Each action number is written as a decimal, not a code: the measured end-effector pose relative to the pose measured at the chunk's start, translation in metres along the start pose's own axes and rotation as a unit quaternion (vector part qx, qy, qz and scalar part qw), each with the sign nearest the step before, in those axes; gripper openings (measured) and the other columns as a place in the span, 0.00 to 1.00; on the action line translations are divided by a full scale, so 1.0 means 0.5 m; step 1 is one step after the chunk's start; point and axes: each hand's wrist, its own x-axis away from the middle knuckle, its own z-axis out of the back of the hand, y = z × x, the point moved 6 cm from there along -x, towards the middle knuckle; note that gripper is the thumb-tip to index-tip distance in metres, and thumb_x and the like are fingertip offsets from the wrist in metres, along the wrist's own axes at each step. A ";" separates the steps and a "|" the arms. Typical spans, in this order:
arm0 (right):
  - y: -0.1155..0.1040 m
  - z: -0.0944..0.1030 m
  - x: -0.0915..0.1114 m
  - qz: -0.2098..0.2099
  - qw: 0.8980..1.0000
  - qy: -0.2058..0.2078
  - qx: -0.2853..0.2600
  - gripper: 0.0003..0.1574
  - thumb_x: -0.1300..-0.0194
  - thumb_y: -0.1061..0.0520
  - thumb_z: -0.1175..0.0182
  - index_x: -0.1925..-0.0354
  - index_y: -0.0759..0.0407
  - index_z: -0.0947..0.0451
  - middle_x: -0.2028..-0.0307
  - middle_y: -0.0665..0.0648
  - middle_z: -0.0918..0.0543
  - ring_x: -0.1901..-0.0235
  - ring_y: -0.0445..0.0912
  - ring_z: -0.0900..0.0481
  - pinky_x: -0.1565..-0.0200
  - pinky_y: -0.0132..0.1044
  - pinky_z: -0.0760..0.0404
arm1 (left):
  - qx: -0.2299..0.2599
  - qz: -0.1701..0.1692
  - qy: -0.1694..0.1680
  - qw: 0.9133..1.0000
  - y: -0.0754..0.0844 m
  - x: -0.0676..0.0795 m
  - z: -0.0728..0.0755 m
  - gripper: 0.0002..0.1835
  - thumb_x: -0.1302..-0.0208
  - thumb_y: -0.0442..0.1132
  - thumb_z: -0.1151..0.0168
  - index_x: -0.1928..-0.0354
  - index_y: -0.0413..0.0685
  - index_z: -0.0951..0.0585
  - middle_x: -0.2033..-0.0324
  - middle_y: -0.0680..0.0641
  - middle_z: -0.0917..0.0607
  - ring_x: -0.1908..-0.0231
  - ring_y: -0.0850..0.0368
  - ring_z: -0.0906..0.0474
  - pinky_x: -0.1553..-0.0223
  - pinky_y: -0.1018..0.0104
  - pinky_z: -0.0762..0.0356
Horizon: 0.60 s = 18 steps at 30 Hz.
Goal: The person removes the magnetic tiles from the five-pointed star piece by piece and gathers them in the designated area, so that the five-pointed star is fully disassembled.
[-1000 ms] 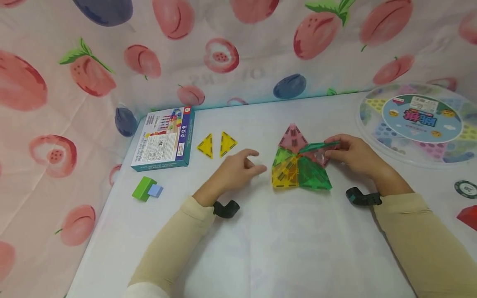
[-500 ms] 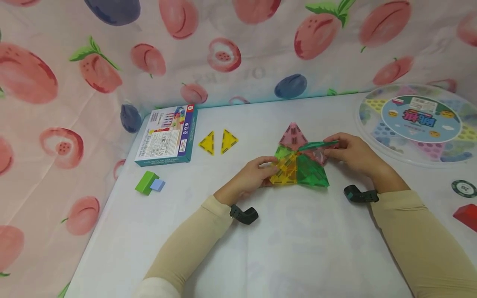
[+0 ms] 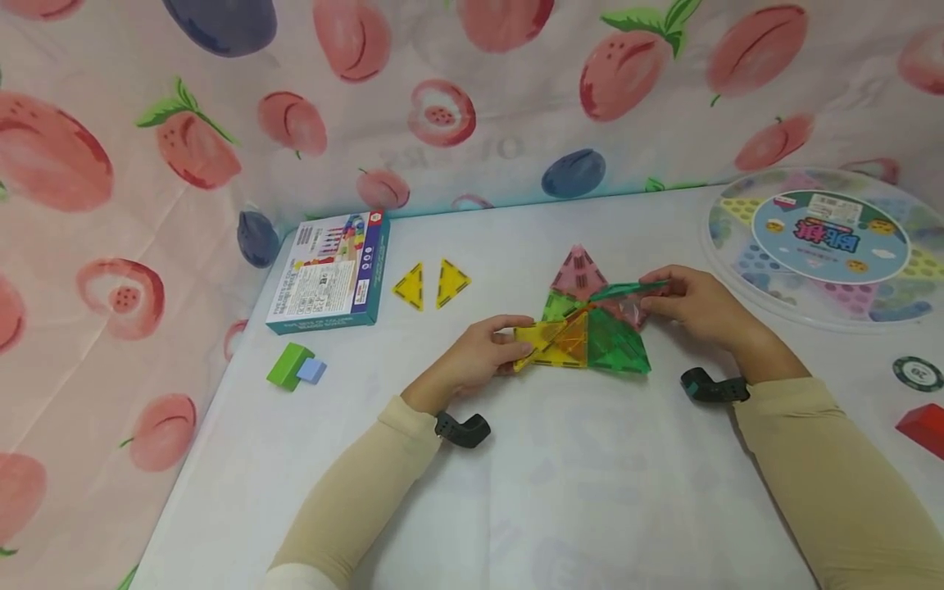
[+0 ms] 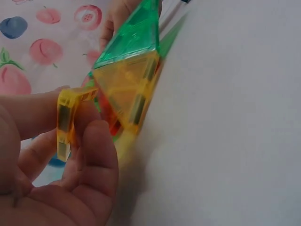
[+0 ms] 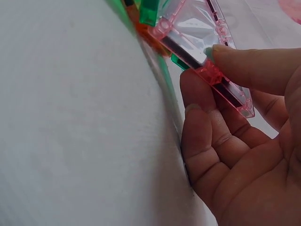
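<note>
Left hand: a translucent yellow tile (image 4: 64, 122) is pinched between the thumb and fingers of the left hand (image 3: 483, 356), at the left side of the cluster of tiles.
Right hand: a clear pink tile (image 5: 186, 37) is gripped between the thumb and fingers of the right hand (image 3: 701, 310), at the cluster's right side.
Tile cluster: it is set on the white table (image 3: 531, 500), between the two hands and right of the middle of the head view.
Cluster colours: the far point is formed by a pink triangle (image 3: 578, 277); the near right corner is filled by a green triangle (image 3: 618, 342), and an orange tile (image 4: 124, 84) is seen beside green in the left wrist view.
Tile contact: whether the pinched yellow tile is joined to the orange one cannot quite be told, as they are overlapped in view.
Loose yellow pieces: two yellow triangles (image 3: 451, 284) are laid apart from the cluster, to its left.
Left side of table: a printed box (image 3: 324, 274) is placed near the far edge, with a green block (image 3: 289, 366) and a blue block (image 3: 312, 371) set nearer.
Right side of table: a round game board (image 3: 826, 233), a chip (image 3: 918, 374) and a red piece (image 3: 925, 428) are seen.
Backdrop: a fruit-printed cloth (image 3: 332, 184) is hung behind.
</note>
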 end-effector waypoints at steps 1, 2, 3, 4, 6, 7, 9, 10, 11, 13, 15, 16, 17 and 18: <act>0.000 0.000 0.000 -0.001 1.000 0.001 0.001 0.26 0.42 0.43 0.42 0.48 0.53 0.30 0.64 0.59 0.25 0.67 0.51 0.31 0.70 0.38 0.29 | -0.018 -0.002 0.003 1.000 0.000 0.005 0.008 0.21 0.43 0.42 0.38 0.47 0.60 0.26 0.68 0.45 0.22 0.72 0.54 0.26 0.65 0.63 0.24; -0.001 0.000 0.001 -0.001 1.000 0.002 0.002 0.26 0.41 0.44 0.42 0.48 0.53 0.30 0.65 0.59 0.25 0.67 0.51 0.31 0.70 0.38 0.29 | -0.038 -0.003 0.008 0.999 -0.001 0.010 0.018 0.20 0.44 0.43 0.38 0.47 0.61 0.26 0.68 0.45 0.22 0.72 0.54 0.26 0.66 0.63 0.24; -0.001 -0.001 0.000 -0.002 1.000 0.003 0.003 0.25 0.41 0.44 0.42 0.48 0.53 0.30 0.65 0.59 0.25 0.67 0.51 0.31 0.70 0.38 0.29 | -0.054 -0.005 0.014 0.998 -0.002 0.017 0.028 0.20 0.44 0.44 0.38 0.48 0.62 0.25 0.67 0.45 0.22 0.71 0.53 0.25 0.66 0.63 0.24; -0.001 -0.003 0.000 -0.002 1.000 0.003 0.004 0.25 0.41 0.44 0.42 0.49 0.53 0.30 0.65 0.59 0.25 0.67 0.51 0.31 0.70 0.38 0.29 | -0.071 -0.004 0.022 0.997 -0.004 0.026 0.039 0.20 0.44 0.45 0.38 0.48 0.63 0.25 0.66 0.46 0.22 0.70 0.53 0.25 0.66 0.63 0.25; 0.000 -0.007 -0.002 -0.005 1.000 0.002 0.004 0.26 0.42 0.43 0.42 0.49 0.53 0.30 0.64 0.59 0.25 0.67 0.51 0.31 0.71 0.38 0.29 | -0.098 -0.006 0.043 0.994 -0.007 0.048 0.064 0.19 0.44 0.46 0.38 0.49 0.65 0.25 0.64 0.46 0.23 0.69 0.52 0.25 0.66 0.63 0.25; 0.000 -0.009 -0.002 -0.007 1.000 0.000 0.005 0.26 0.42 0.42 0.42 0.49 0.52 0.31 0.64 0.58 0.25 0.67 0.50 0.31 0.70 0.38 0.29 | -0.110 -0.005 0.055 0.992 -0.011 0.060 0.078 0.19 0.44 0.46 0.38 0.49 0.65 0.25 0.63 0.47 0.23 0.68 0.52 0.26 0.66 0.63 0.25; 0.001 -0.013 -0.002 -0.011 1.000 -0.005 0.004 0.27 0.42 0.41 0.43 0.48 0.52 0.31 0.63 0.58 0.24 0.66 0.50 0.31 0.70 0.38 0.29 | -0.132 0.002 0.087 0.987 -0.019 0.088 0.110 0.18 0.44 0.46 0.38 0.50 0.66 0.25 0.61 0.48 0.24 0.66 0.52 0.26 0.66 0.63 0.25; 0.002 -0.014 -0.002 -0.013 1.000 -0.008 0.005 0.28 0.42 0.41 0.43 0.48 0.52 0.31 0.62 0.58 0.24 0.66 0.50 0.31 0.69 0.38 0.29 | -0.145 0.008 0.104 0.984 -0.024 0.103 0.127 0.18 0.44 0.46 0.38 0.50 0.66 0.25 0.60 0.49 0.25 0.65 0.52 0.27 0.66 0.63 0.25; 0.002 -0.014 -0.002 -0.014 1.000 -0.010 0.005 0.28 0.42 0.40 0.43 0.48 0.52 0.31 0.61 0.58 0.24 0.65 0.50 0.31 0.69 0.38 0.29 | -0.160 0.012 0.123 0.979 -0.030 0.116 0.146 0.18 0.44 0.46 0.38 0.50 0.67 0.25 0.60 0.49 0.26 0.64 0.52 0.27 0.66 0.63 0.25; 0.001 -0.012 0.000 -0.015 1.000 -0.011 0.007 0.29 0.42 0.40 0.44 0.47 0.52 0.32 0.61 0.59 0.24 0.64 0.51 0.30 0.68 0.39 0.29 | -0.191 0.023 0.156 0.969 -0.043 0.140 0.185 0.19 0.43 0.47 0.39 0.49 0.66 0.26 0.58 0.50 0.26 0.62 0.53 0.28 0.65 0.63 0.25; 0.001 -0.009 0.002 -0.013 1.000 -0.009 0.012 0.29 0.42 0.40 0.44 0.47 0.52 0.32 0.60 0.59 0.24 0.64 0.51 0.30 0.68 0.39 0.29 | -0.242 0.030 0.185 0.952 -0.055 0.160 0.221 0.20 0.42 0.47 0.41 0.46 0.65 0.28 0.56 0.51 0.26 0.60 0.54 0.29 0.62 0.62 0.26; 0.000 -0.007 0.002 -0.012 1.000 -0.008 0.013 0.29 0.42 0.40 0.44 0.47 0.52 0.32 0.60 0.59 0.24 0.64 0.51 0.30 0.68 0.39 0.29 | -0.273 0.031 0.197 0.941 -0.058 0.169 0.237 0.21 0.41 0.47 0.42 0.45 0.64 0.28 0.54 0.50 0.27 0.59 0.53 0.30 0.60 0.61 0.27; 0.001 -0.006 0.003 -0.011 1.000 -0.008 0.013 0.29 0.42 0.40 0.44 0.47 0.52 0.32 0.60 0.59 0.24 0.64 0.51 0.30 0.68 0.38 0.29 | -0.307 0.030 0.211 0.928 -0.059 0.177 0.252 0.21 0.41 0.47 0.42 0.44 0.63 0.29 0.52 0.49 0.27 0.57 0.53 0.30 0.57 0.59 0.28; 0.001 -0.006 0.003 -0.010 1.000 -0.008 0.013 0.29 0.42 0.40 0.44 0.47 0.52 0.32 0.60 0.60 0.24 0.64 0.51 0.30 0.69 0.38 0.28 | -0.337 0.025 0.219 0.915 -0.058 0.184 0.262 0.22 0.40 0.46 0.43 0.43 0.60 0.30 0.49 0.48 0.28 0.53 0.52 0.31 0.54 0.56 0.31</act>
